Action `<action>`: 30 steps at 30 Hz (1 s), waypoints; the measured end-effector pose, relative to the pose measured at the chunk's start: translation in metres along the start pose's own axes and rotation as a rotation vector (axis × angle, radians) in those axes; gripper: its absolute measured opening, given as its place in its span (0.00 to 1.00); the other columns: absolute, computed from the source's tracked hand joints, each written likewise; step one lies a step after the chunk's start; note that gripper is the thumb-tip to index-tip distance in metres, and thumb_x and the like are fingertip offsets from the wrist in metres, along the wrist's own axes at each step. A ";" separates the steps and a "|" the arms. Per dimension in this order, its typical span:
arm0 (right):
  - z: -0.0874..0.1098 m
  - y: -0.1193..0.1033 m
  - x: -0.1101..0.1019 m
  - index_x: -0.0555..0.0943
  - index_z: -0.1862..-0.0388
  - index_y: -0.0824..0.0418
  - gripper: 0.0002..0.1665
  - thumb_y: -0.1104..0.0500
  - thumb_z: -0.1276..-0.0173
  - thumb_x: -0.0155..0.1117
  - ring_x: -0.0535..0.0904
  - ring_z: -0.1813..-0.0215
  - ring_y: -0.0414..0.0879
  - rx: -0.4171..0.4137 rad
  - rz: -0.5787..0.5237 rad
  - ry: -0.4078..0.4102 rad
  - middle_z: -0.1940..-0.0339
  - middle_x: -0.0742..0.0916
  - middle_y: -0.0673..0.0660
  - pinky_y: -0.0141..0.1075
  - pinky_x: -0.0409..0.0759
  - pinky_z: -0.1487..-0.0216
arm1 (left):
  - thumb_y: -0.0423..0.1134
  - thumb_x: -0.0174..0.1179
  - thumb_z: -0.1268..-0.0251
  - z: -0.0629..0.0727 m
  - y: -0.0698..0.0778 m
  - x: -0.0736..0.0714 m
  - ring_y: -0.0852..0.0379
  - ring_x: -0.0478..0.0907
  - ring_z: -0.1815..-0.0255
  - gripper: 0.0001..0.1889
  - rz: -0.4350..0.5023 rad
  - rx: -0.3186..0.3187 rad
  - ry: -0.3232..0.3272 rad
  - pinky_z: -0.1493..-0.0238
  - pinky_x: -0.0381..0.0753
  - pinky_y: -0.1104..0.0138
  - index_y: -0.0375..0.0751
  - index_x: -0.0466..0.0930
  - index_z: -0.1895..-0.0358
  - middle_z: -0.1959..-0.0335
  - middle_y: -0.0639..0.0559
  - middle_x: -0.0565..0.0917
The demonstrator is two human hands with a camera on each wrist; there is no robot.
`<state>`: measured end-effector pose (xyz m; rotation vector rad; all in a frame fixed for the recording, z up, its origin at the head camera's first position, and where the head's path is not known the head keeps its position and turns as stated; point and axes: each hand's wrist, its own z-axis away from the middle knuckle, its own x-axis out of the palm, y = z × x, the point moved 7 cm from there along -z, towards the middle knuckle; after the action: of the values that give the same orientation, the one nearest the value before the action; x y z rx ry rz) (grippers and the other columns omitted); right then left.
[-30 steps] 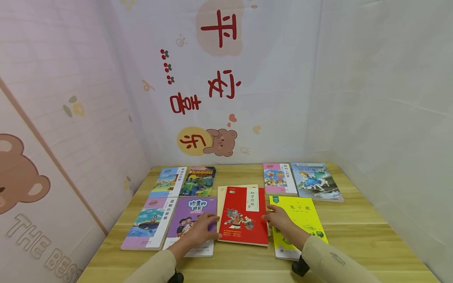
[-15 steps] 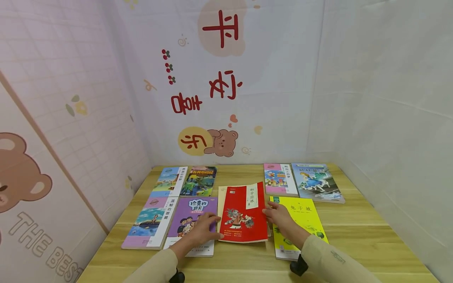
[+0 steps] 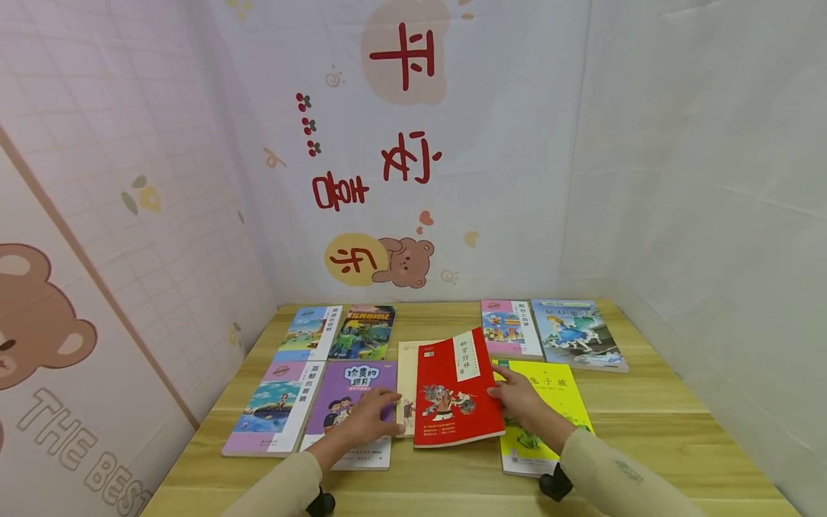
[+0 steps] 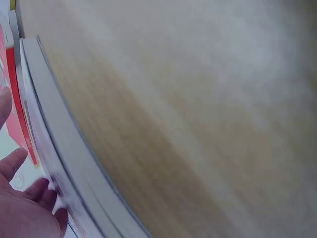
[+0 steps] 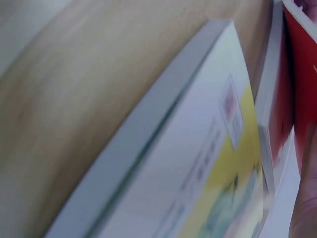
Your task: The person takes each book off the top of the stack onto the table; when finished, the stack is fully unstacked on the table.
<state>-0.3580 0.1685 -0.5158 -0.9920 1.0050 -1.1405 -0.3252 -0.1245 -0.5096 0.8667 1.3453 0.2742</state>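
My right hand [image 3: 525,399] pinches the right edge of a red paperback book [image 3: 452,398], whose right side is raised and tilted. In the right wrist view, the thumb [image 5: 306,191] lies against the red cover. Partly beneath is a cream book [image 3: 407,377], its left strip showing. My left hand [image 3: 370,420] is over the purple book [image 3: 355,373], fingers spread loosely beside the cream book's left edge and holding nothing. In the left wrist view, its fingers [image 4: 15,161] appear apart from the red book. Under my right forearm lies a yellow book [image 3: 549,391], partly covered.
More books lie flat on the wooden table [image 3: 446,488]: a lake-cover book [image 3: 274,409], a blue book [image 3: 306,334] and a dinosaur book [image 3: 362,332] at left, a pink book [image 3: 507,330] and a fairy-tale book [image 3: 575,334] at back right. Printed cloth walls [image 3: 504,143] enclose the table.
The red book's right side has risen, and the book has shifted right with my right hand, uncovering more of the cream book's left side. The left hand has barely moved.
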 end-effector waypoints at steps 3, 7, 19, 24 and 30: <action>0.004 0.000 -0.010 0.58 0.21 0.60 0.38 0.66 0.27 0.57 0.83 0.51 0.58 -0.002 -0.011 -0.002 0.36 0.77 0.72 0.52 0.85 0.57 | 0.47 0.73 0.43 -0.001 -0.007 0.002 0.29 0.53 0.27 0.36 -0.060 -0.027 -0.005 0.33 0.52 0.34 0.39 0.72 0.31 0.29 0.32 0.62; 0.013 -0.001 -0.025 0.59 0.21 0.60 0.38 0.65 0.28 0.58 0.83 0.52 0.56 -0.008 -0.023 -0.003 0.38 0.78 0.70 0.52 0.85 0.57 | 0.50 0.72 0.43 0.001 -0.013 0.005 0.28 0.47 0.25 0.38 -0.107 -0.056 -0.018 0.32 0.45 0.31 0.42 0.71 0.30 0.26 0.33 0.58; 0.029 0.006 -0.091 0.52 0.20 0.62 0.41 0.64 0.26 0.57 0.83 0.51 0.54 -0.040 -0.034 -0.014 0.36 0.76 0.71 0.50 0.84 0.53 | 0.52 0.71 0.42 0.002 -0.011 0.002 0.25 0.46 0.25 0.39 -0.114 -0.042 -0.030 0.34 0.45 0.30 0.41 0.69 0.29 0.25 0.31 0.56; 0.042 0.007 -0.123 0.46 0.19 0.63 0.43 0.63 0.24 0.55 0.84 0.51 0.53 -0.047 -0.003 -0.053 0.35 0.75 0.71 0.49 0.84 0.53 | 0.52 0.71 0.42 0.001 -0.013 0.003 0.25 0.46 0.26 0.39 -0.121 -0.039 -0.029 0.34 0.45 0.29 0.40 0.69 0.29 0.25 0.31 0.56; 0.057 0.015 -0.169 0.36 0.20 0.65 0.47 0.62 0.24 0.55 0.85 0.52 0.51 -0.044 -0.039 -0.136 0.44 0.83 0.56 0.49 0.84 0.53 | 0.52 0.71 0.42 0.002 -0.013 0.003 0.26 0.44 0.25 0.39 -0.114 -0.054 -0.030 0.34 0.44 0.29 0.41 0.69 0.29 0.25 0.32 0.56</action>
<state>-0.3218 0.3426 -0.4978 -1.1137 0.9084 -1.0715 -0.3266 -0.1322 -0.5204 0.7441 1.3486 0.2075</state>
